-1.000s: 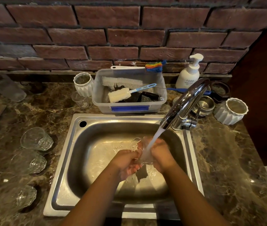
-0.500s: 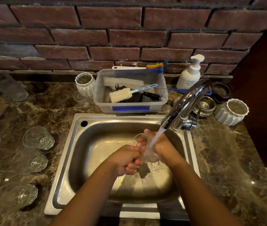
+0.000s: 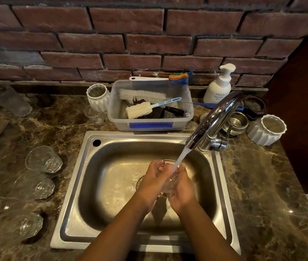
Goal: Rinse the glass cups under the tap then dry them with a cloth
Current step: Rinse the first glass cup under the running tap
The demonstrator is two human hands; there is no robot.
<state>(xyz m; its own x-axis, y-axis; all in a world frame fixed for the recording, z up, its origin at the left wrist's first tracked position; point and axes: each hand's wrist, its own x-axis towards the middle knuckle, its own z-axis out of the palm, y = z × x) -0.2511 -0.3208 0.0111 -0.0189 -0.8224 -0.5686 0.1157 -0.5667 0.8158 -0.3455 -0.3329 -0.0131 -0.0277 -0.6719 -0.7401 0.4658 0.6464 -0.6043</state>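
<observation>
A clear glass cup (image 3: 169, 182) sits between both hands over the steel sink (image 3: 111, 178), under the running stream from the chrome tap (image 3: 215, 119). My left hand (image 3: 154, 178) grips its left side with fingertips at the rim. My right hand (image 3: 183, 191) cups its right side. Three more glass cups lie on their sides on the counter to the left: one (image 3: 43, 160), another (image 3: 34, 186) and a third (image 3: 24, 226). No cloth shows.
A plastic tub (image 3: 149, 125) of brushes stands behind the sink, with a small glass (image 3: 93, 114) and white pot (image 3: 97, 97) to its left. A soap pump (image 3: 219, 85), steel bowls (image 3: 238, 122) and another white pot (image 3: 268, 129) sit right.
The hands have turned the cup under the stream; my left hand moved from below the cup up along its left side, and both hands now close around it.
</observation>
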